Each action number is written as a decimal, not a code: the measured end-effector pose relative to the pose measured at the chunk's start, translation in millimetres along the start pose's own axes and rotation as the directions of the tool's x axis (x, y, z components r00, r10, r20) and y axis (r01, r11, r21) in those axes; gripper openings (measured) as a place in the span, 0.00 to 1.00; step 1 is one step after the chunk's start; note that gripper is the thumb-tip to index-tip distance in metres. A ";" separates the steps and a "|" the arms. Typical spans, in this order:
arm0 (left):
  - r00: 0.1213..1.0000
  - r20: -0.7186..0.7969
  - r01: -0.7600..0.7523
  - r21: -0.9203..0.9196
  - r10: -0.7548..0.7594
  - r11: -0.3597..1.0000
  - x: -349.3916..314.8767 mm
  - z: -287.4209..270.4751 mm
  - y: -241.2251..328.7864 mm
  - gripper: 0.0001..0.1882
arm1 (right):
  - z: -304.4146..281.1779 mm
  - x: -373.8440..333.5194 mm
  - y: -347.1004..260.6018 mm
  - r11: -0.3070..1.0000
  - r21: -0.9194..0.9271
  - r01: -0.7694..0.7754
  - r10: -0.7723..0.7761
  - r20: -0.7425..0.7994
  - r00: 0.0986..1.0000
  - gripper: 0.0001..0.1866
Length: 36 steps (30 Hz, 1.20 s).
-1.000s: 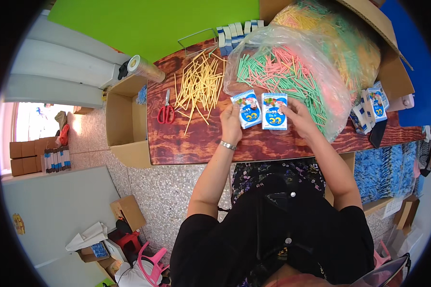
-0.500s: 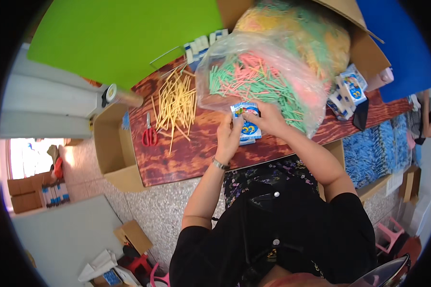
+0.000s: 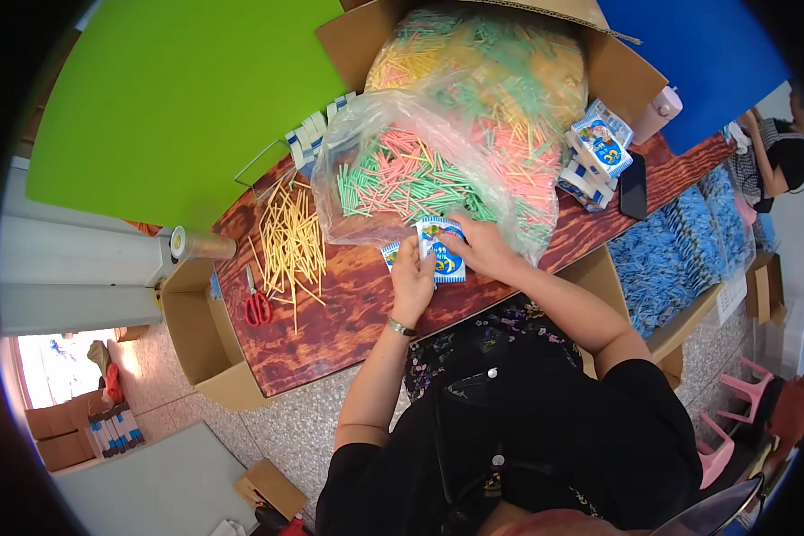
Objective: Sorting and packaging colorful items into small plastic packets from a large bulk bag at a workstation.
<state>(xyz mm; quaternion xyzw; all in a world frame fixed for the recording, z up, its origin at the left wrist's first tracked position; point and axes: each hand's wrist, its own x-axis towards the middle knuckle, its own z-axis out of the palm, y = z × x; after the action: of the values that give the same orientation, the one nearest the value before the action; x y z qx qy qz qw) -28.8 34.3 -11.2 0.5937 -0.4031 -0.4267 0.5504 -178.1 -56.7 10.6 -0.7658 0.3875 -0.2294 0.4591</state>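
Observation:
Both hands hold a small blue-and-white printed packet (image 3: pixel 443 266) above the front part of the table. My left hand (image 3: pixel 411 288) pinches its left side, with the thumb on the front. My right hand (image 3: pixel 486 252) grips the packet's right side, thumb across its face. Partly behind my left fingers shows another blue-and-white packet (image 3: pixel 389 254); whether the hand holds it too is unclear. Just beyond my hands, an open clear plastic bag (image 3: pixel 330 192) spills over with pink, green and yellow thin sticks (image 3: pixel 411 179). Yellow sticks (image 3: pixel 293 241) lie in a loose pile to the left.
Red-handled scissors (image 3: pixel 257 308) lie left of the yellow pile. At the right are stacked packets (image 3: pixel 602 143) and a dark phone (image 3: pixel 633 189). Cardboard boxes (image 3: pixel 192 313) flank the reddish table (image 3: pixel 330 344); the right one holds many blue packets (image 3: pixel 670 268). Another person (image 3: pixel 782 152) is at far right.
My view has shifted, so the table appears lower and further left. The packet between my hands is turned more upright, and a second packet now shows to the left of it.

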 end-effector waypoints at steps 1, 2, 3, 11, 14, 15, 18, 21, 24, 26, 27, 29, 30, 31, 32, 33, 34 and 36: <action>1.000 -0.003 -0.002 0.003 0.002 1.000 -1.0 0.5 -3.7 0.12 | -7.5 1.0 -5.7 0.976 -0.193 0.100 -0.112 -0.053 0.992 0.21; 0.993 0.003 -0.110 0.299 0.114 0.948 -2.4 -0.1 -7.4 0.13 | -13.1 3.7 -7.8 0.906 -0.381 0.184 -0.231 -0.082 0.969 0.25; 0.974 0.059 -0.214 0.558 0.219 0.802 -1.6 8.0 -6.3 0.14 | -26.4 16.1 7.4 0.808 -0.503 0.307 -0.386 -0.058 0.921 0.32; 0.987 0.148 -0.148 0.664 0.065 0.733 -0.4 28.8 -16.7 0.19 | -145.3 86.2 37.3 0.438 -0.890 -0.124 -0.276 -0.265 0.924 0.31; 0.946 0.139 -0.305 0.693 0.293 0.653 -3.6 26.4 -26.4 0.20 | -142.9 87.0 31.8 0.482 -0.871 -0.095 -0.222 -0.226 0.948 0.30; 0.935 0.147 -0.333 0.673 0.322 0.660 -3.7 25.6 -22.1 0.20 | -142.4 87.3 28.0 0.466 -0.881 -0.083 -0.244 -0.218 0.945 0.29; 0.964 0.123 -0.263 0.576 0.235 0.774 -9.0 20.9 -7.0 0.18 | -141.8 81.2 24.9 0.537 -0.844 -0.021 -0.317 -0.224 0.922 0.24; 0.953 0.292 -0.229 0.525 0.079 0.820 -6.5 19.8 6.0 0.16 | -142.4 74.4 23.5 0.438 -0.899 0.014 -0.388 -0.174 0.905 0.21; 0.810 0.470 -0.558 0.434 0.351 0.707 3.8 29.3 -0.4 0.15 | -127.9 57.7 28.0 0.424 -0.886 0.189 -0.536 -0.078 0.841 0.18; 0.773 0.540 -0.589 0.416 0.332 0.693 6.7 33.3 4.8 0.16 | -117.0 34.7 31.9 0.379 -0.884 0.273 -0.562 0.015 0.827 0.22; 0.760 0.639 -0.506 0.473 0.114 0.721 8.9 32.4 3.5 0.17 | -114.8 27.6 31.6 0.328 -0.873 0.360 -0.593 0.107 0.798 0.25; 0.710 0.702 -0.436 0.497 -0.052 0.751 6.8 29.4 -0.2 0.21 | -118.7 22.4 30.1 0.374 -0.881 0.290 -0.441 0.106 0.891 0.26; 0.710 0.702 -0.433 0.497 -0.055 0.752 4.9 30.0 0.3 0.21 | -122.2 17.6 30.0 0.404 -0.892 0.204 -0.267 0.098 0.959 0.26; 0.703 0.705 -0.413 0.514 -0.096 0.752 4.7 31.2 3.2 0.21 | -129.8 16.3 34.8 0.406 -0.891 0.201 -0.266 0.095 0.959 0.26; 0.696 0.705 -0.392 0.532 -0.136 0.751 3.9 32.3 7.0 0.21 | -139.5 18.0 41.8 0.347 -0.925 0.152 -0.388 0.006 0.921 0.26; 0.707 0.680 -0.328 0.559 -0.195 0.761 -0.3 34.1 15.8 0.21 | -143.9 22.1 41.9 0.295 -0.951 0.097 -0.511 -0.071 0.856 0.27; 0.693 0.703 -0.326 0.504 -0.161 0.800 -4.8 34.7 13.5 0.20 | -141.2 22.8 41.2 0.297 -0.949 0.100 -0.515 -0.072 0.854 0.27; 0.675 0.738 -0.352 0.347 -0.022 0.869 -15.2 32.6 12.4 0.19 | -127.5 16.7 35.1 0.202 -0.966 0.163 -0.526 0.033 0.850 0.25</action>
<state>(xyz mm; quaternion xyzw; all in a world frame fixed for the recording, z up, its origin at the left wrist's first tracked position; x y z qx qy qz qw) -64.6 37.8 1.1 0.4505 -0.7291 -0.4626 0.2268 -271.8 -146.9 39.9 -0.9050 0.3268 -0.1679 -0.2145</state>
